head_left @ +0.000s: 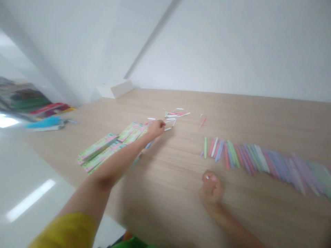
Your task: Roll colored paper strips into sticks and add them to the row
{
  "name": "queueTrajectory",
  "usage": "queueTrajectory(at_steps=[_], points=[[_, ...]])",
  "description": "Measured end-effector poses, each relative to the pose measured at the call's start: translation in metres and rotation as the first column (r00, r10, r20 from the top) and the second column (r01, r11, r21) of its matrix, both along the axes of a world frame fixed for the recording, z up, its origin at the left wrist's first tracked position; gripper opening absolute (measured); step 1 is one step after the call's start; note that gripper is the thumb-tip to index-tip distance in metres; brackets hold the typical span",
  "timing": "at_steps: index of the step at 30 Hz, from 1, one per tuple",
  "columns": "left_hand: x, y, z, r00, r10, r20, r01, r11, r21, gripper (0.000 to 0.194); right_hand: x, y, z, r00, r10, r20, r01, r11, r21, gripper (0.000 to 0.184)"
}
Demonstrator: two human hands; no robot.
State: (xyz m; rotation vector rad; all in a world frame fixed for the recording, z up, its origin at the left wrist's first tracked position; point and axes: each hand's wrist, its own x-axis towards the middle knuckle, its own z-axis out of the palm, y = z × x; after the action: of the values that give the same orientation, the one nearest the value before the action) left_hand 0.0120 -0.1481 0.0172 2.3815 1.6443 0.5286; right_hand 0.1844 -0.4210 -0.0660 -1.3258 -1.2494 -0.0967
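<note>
My left hand point(156, 128) reaches across the table with its fingers pinched together. Beside its fingertips lie thin white sticks point(170, 121), some forming angles; whether it grips one cannot be made out. My right hand point(212, 188) is curled into a fist just above or on the tabletop, and a small white tip of something shows between its fingers. To the right of that fist runs a long row of pastel sticks point(234, 155) in pink, green, purple, blue and white, possibly chalk. Flat green-and-pink packs point(99, 151) lie under and beside my left forearm.
A loose cluster of pink and white sticks point(177, 114) is scattered farther back, with a single pink stick point(203, 122) to its right. A white box point(115, 89) stands at the table's far left corner. Blue items point(49, 122) lie along the left edge. A wall rises behind the wooden table point(245, 113).
</note>
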Motion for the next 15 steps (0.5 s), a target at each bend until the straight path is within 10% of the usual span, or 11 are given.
queueTrajectory(at_steps=[9, 15], points=[[0.017, 0.047, -0.030, 0.986, 0.004, -0.167, -0.019, 0.996, -0.089, 0.028, 0.012, 0.010, -0.007, 0.993, -0.120, 0.014, 0.120, 0.991, -0.057, 0.027], [0.031, 0.068, -0.014, 0.985, 0.023, -0.172, -0.027, 1.000, -0.017, 0.034, 0.011, 0.013, -0.009, 0.994, -0.103, 0.025, 0.104, 0.992, -0.066, 0.031]])
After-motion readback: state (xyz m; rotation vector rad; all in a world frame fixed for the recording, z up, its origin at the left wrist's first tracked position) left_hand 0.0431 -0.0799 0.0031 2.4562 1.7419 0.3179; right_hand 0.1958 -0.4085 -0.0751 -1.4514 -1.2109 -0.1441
